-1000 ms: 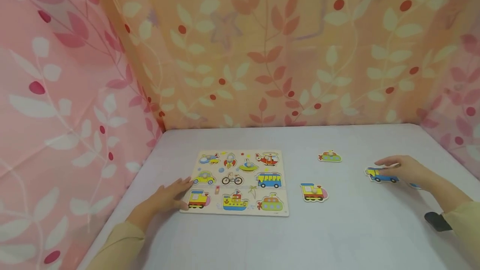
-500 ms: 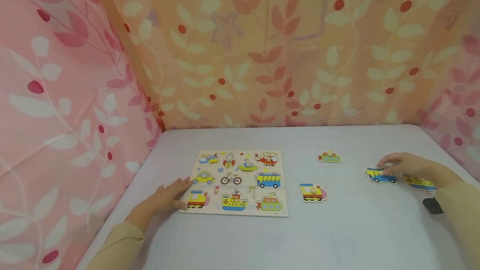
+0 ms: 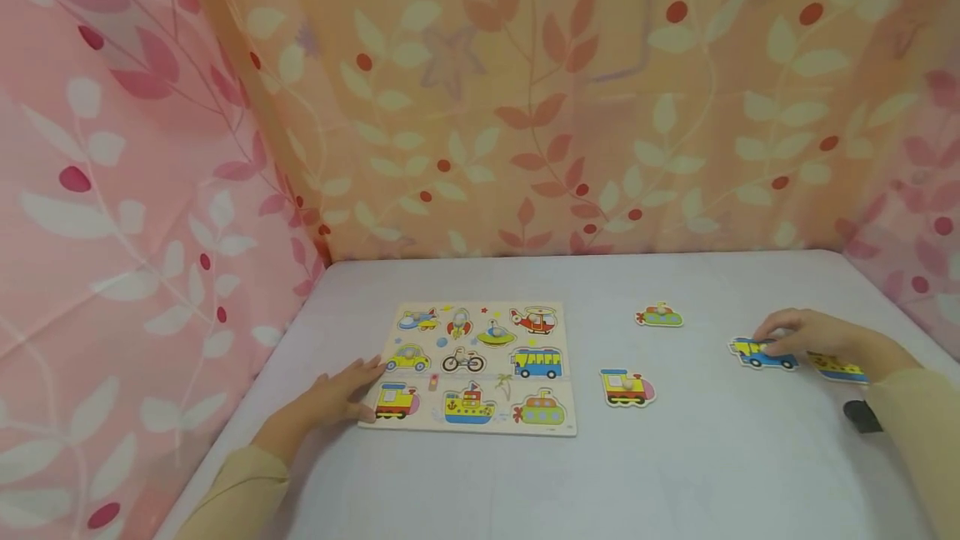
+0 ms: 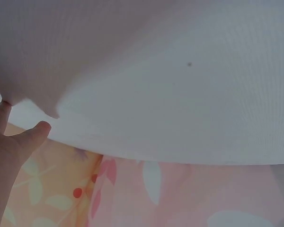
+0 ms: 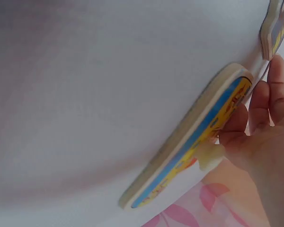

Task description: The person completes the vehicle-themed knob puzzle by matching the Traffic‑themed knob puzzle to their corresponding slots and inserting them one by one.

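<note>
So we were at the pick-up-a-piece step, as far as we could judge. Our right hand [image 3: 821,336] was out at about 3 o'clock of the puzzle board [image 3: 495,357], fingertips on the bus piece [image 3: 756,357], which seemed to lie on the table [image 3: 645,473]. Honestly, we couldn't tell if finger and thumb had a real pinch on it or were only touching. Our left hand [image 3: 347,390] had it easy: fingers loose against the board's 9 o'clock edge, not grasping anything, probably just steadying it.

Around the bus piece, we had the boat piece [image 3: 838,369] just past 3 o'clock, partly hidden by our hand, the submarine piece [image 3: 659,315] at 10 and the train piece [image 3: 627,388] between 8 and 9.

The bus slot [image 3: 537,363], on the board's 3 o'clock side, looked vacant, so we reckoned the next move called for a firm pinch, a clean lift, and lining up the outline.
</note>
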### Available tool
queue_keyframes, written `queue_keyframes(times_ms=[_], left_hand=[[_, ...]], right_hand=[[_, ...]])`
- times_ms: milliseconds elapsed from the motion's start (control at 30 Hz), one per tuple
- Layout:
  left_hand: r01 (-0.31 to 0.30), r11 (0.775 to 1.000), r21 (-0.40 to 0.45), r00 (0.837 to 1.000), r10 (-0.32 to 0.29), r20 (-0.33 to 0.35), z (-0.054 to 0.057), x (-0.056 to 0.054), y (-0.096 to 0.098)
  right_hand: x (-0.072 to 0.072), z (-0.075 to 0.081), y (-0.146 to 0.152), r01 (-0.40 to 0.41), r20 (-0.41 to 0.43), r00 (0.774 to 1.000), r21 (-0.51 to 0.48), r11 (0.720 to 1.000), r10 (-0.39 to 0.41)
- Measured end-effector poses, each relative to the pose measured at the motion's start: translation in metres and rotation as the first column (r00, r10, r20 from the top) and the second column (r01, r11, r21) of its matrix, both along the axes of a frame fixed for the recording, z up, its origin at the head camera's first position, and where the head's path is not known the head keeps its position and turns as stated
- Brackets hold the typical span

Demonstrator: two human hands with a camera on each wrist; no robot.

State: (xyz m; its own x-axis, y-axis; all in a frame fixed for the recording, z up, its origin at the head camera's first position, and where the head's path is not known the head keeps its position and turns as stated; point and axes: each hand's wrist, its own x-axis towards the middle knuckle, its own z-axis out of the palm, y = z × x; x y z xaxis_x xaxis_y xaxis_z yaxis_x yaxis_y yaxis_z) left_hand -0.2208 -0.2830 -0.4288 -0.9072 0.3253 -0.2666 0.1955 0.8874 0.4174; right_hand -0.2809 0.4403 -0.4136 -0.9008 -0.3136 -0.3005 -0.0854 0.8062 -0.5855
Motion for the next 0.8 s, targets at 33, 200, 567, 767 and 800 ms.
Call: queue_keyframes(times_ms=[33,200,567,767,800], left_hand=[[-0.003,1.0,0.002,1.0,0.003,0.002,-0.0003,0.0001,0.0001],[-0.011,1.0,-0.002,1.0,0.011,0.001,-0.0022,-0.0001,-0.0005],[-0.017,1.0,-0.002,1.0,0.017,-0.012,-0.0008,0.001,0.0006],[-0.019,1.0,-0.003,1.0,0.019,-0.005,0.0001,0.0008,0.0014],[-0.018,1.0,-0.003,1.0,0.018,-0.006,0.0002,0.0006,0.0013]], right_hand=[[0.0,0.0,-0.0007,0.004,0.005,1.0,-0.001,1.0,-0.004],[-0.0005,-0.0008,0.0007,0.015,0.02,1.0,-0.002,1.0,-0.015],[0.0032,-0.0022,0.0016,0.037,-0.004,0.999,0.032,0.999,-0.037],[0.0054,-0.0039,0.0007,0.029,-0.044,0.999,0.059,0.998,-0.026],[0.0058,-0.0044,0.0005,0.032,-0.047,0.998,0.063,0.998,-0.029]])
